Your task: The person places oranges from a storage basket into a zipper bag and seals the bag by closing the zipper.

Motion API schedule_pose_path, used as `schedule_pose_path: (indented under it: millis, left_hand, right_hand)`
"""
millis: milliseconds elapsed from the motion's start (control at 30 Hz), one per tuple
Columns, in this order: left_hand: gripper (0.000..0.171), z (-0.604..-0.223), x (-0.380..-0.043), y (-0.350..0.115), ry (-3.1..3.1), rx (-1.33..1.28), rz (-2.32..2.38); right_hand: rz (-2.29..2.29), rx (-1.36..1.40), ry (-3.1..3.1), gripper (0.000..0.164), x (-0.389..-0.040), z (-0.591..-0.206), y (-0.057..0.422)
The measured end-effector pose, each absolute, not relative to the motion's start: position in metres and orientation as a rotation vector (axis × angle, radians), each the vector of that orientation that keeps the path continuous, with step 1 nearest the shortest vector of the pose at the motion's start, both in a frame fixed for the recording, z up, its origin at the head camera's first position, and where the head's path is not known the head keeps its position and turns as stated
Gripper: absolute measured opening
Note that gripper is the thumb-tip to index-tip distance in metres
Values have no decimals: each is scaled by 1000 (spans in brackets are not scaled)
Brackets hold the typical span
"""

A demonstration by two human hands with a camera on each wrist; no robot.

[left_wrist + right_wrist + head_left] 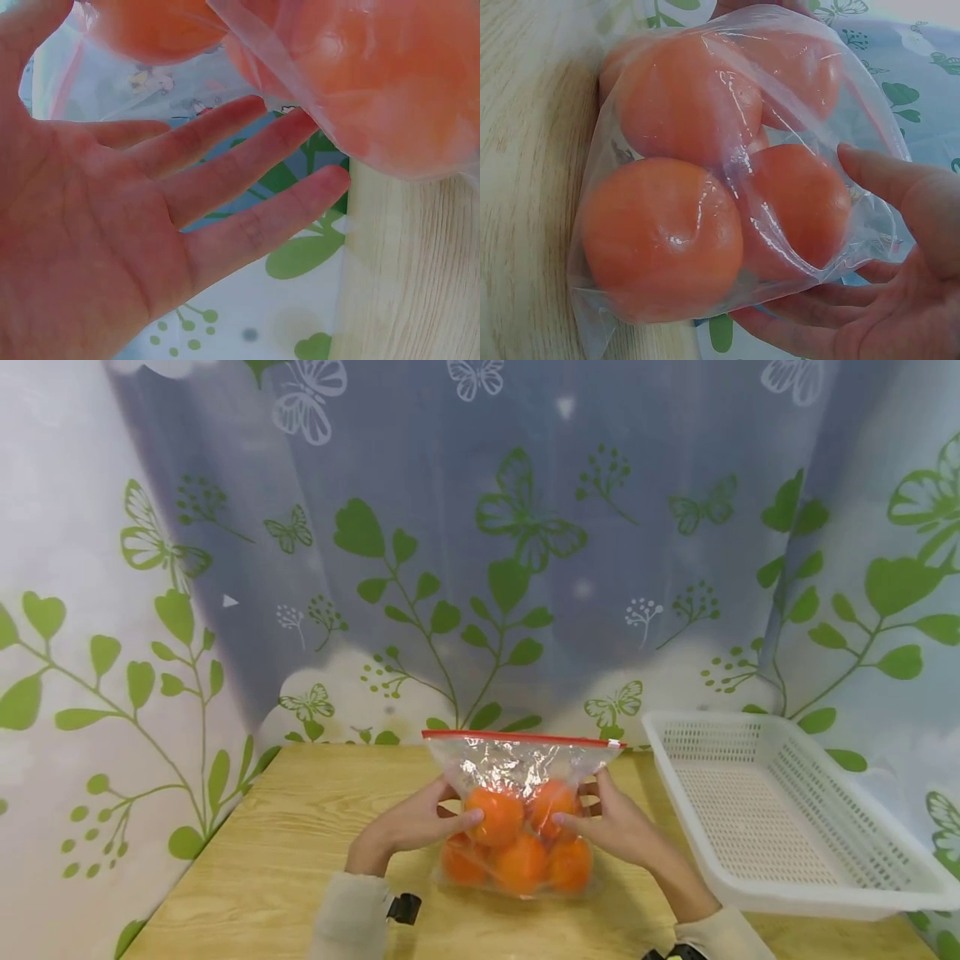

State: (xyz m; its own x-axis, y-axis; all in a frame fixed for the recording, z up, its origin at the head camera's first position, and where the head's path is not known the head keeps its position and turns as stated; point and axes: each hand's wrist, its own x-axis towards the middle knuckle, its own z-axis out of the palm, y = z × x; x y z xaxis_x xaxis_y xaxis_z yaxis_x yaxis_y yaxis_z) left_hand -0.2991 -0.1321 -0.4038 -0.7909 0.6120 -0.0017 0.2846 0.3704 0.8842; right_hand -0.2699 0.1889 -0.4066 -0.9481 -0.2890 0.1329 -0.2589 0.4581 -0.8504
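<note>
A clear zip bag (pixel 540 760) with a red slider strip along its top stands upright on the table, holding several oranges (pixel 520 863). In the head view my left hand (pixel 412 817) holds the bag's left side, thumb on an orange in front, fingers behind. From the left wrist, the fingers of that hand (pixel 150 210) look long and spread, their tips at the bag's edge. My right hand (pixel 622 818) holds the other side the same way. The right wrist view has this hand (pixel 885 277) with its thumb on the plastic and fingers under the bag's edge.
A white perforated plastic basket (pixel 671 793) sits to the right on the wooden table (pixel 300 843). Curtains (pixel 420 460) printed with leaves and butterflies hang behind and on both sides. Dark straps (pixel 405 908) are at the sleeves.
</note>
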Motion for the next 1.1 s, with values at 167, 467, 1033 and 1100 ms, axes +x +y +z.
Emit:
schedule_pose_path:
  millis: [167,467,1033,1100]
  left_hand:
    - [88,-405,-298,-129,2327,732,1373]
    - [111,-411,-298,-117,2322,717,1396]
    - [99,-414,-298,-112,2404,725,1319]
    - [89,-413,-298,-111,2429,716,1294]
  right_hand:
    - [-1551,-570,2666,69,-270,-410,189]
    - [-1577,-624,2580,64,-271,-414,189]
    - [-1458,-532,2608,85,-266,-414,190]
    - [-1433,-503,2626,89,-267,-414,192]
